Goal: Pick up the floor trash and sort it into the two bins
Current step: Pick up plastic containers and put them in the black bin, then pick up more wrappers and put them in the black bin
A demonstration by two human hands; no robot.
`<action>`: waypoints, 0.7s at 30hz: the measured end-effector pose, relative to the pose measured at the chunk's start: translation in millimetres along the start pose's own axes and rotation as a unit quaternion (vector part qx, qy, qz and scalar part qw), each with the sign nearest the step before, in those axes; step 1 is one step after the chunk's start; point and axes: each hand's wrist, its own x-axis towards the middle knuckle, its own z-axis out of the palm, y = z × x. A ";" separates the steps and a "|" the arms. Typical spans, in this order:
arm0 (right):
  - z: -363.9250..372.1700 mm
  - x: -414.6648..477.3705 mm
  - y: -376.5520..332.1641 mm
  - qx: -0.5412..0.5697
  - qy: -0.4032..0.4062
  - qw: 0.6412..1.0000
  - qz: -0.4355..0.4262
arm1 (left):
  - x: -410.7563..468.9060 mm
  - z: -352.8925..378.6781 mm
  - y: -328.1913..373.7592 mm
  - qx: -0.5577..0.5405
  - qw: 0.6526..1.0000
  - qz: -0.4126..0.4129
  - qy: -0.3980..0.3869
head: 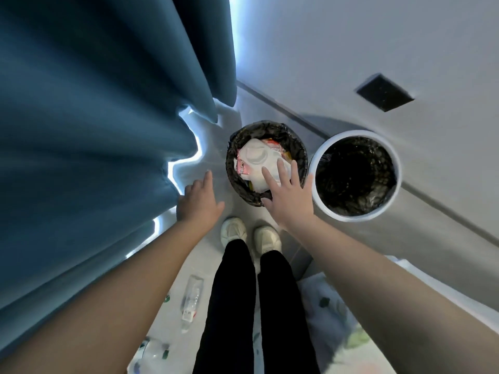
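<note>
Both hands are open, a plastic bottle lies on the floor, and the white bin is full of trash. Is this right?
Not quite: in the head view the trash fills the dark bin; the white bin shows only its black liner. The rest is right.

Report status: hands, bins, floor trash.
Hands open: left hand by curtain, right hand over dark bin. Dark bin full, white bin looks empty. Floor: bottles beside legs.
</note>
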 end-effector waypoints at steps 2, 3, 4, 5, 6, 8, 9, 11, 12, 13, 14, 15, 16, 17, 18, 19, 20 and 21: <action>-31.5 -38.8 -2.4 -0.005 0.013 1.000 -0.010 | -41.8 -23.5 2.0 0.047 0.999 0.011 0.024; -46.2 -57.2 -4.3 -0.008 0.021 1.000 -0.018 | -62.8 -33.2 2.5 0.063 0.997 0.010 0.033; -60.8 -75.7 -6.1 -0.012 0.030 0.999 -0.027 | -84.5 -42.4 4.1 0.073 0.996 0.005 0.042; -74.6 -95.0 -8.5 -0.014 0.040 0.998 -0.037 | -107.6 -50.7 5.7 0.079 0.996 0.000 0.051; -88.3 -114.7 -10.9 -0.012 0.053 0.997 -0.048 | -131.7 -59.1 7.3 0.082 0.995 -0.007 0.064; -112.2 -152.6 -15.3 -0.005 0.077 0.995 -0.070 | -180.8 -72.8 10.7 0.071 0.992 -0.027 0.099; -122.9 -171.1 -17.3 -0.004 0.089 0.993 -0.082 | -206.0 -78.8 12.3 0.057 0.990 -0.037 0.120; -140.6 -204.5 -20.5 -0.008 0.111 0.988 -0.107 | -255.7 -85.0 15.5 0.029 0.984 -0.056 0.167; -147.7 -218.9 -22.8 -0.010 0.123 0.985 -0.122 | -279.0 -85.6 16.5 0.015 0.979 -0.064 0.192; -153.4 -232.5 -25.4 -0.013 0.136 0.981 -0.139 | -301.6 -84.5 16.4 0.001 0.974 -0.073 0.216; -158.2 -244.4 -28.8 -0.018 0.151 0.975 -0.159 | -322.3 -82.4 15.5 -0.011 0.968 -0.082 0.238; -162.0 -254.9 -32.6 -0.027 0.163 0.970 -0.181 | -341.5 -79.3 13.5 -0.019 0.962 -0.093 0.256; -165.2 -264.1 -37.0 -0.035 0.169 0.964 -0.203 | -359.1 -75.3 10.8 -0.024 0.956 -0.107 0.271; -167.6 -271.8 -41.5 -0.041 0.173 0.958 -0.225 | -375.1 -70.6 7.4 -0.029 0.950 -0.125 0.284; -169.7 -277.8 -46.6 -0.048 0.178 0.951 -0.246 | -389.3 -64.8 3.0 -0.034 0.944 -0.146 0.294; -172.1 -282.4 -52.1 -0.058 0.181 0.945 -0.267 | -401.5 -58.2 -2.0 -0.040 0.938 -0.171 0.299; -174.2 -286.3 -58.0 -0.072 0.183 0.938 -0.286 | -412.7 -50.7 -6.9 -0.044 0.933 -0.198 0.298; -175.6 -289.5 -64.0 -0.085 0.184 0.931 -0.304 | -422.4 -42.4 -11.4 -0.051 0.928 -0.225 0.294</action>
